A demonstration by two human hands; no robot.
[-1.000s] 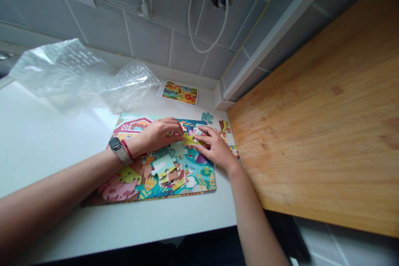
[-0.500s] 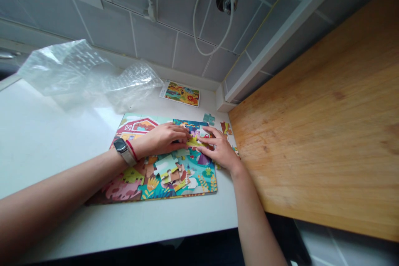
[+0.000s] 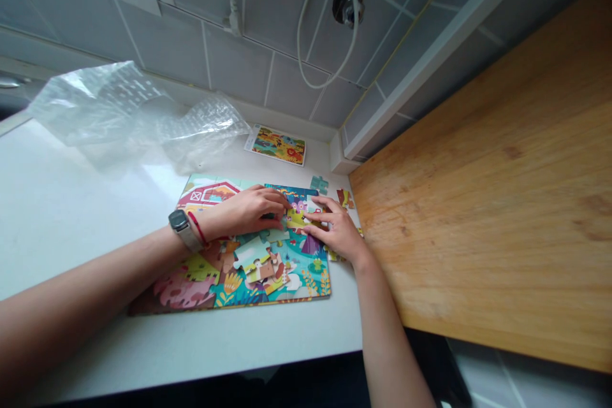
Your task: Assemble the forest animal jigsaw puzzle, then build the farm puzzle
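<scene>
A flat, glossy puzzle board (image 3: 174, 296) with straight edges lies on the smooth white table (image 3: 62, 210), and 2 bare hands are over it. The left hand (image 3: 261, 207) arches above the board's middle, its fingers bent downward; whether they pinch anything is hidden, so I cannot tell. The right hand (image 3: 337, 229) lies low at the board's right side, fingers loosely spread and unclosed, their tips at a yellow-green puzzle piece (image 3: 296, 218) that lies flat between the hands. Nearer the board's front edge, thick card pieces (image 3: 258, 261) with rounded knobs and notches overlap in a loose heap. A teal knobbed piece (image 3: 319, 185) rests on the table just beyond the board's far right corner. Behind are a small rectangular printed card (image 3: 278, 145) and crinkled, see-through plastic wrapping (image 3: 138, 118). A broad wooden panel (image 3: 497, 223), grained and knotted, fills the right side; grey rectangular tiles (image 3: 182, 44) face the wall.
</scene>
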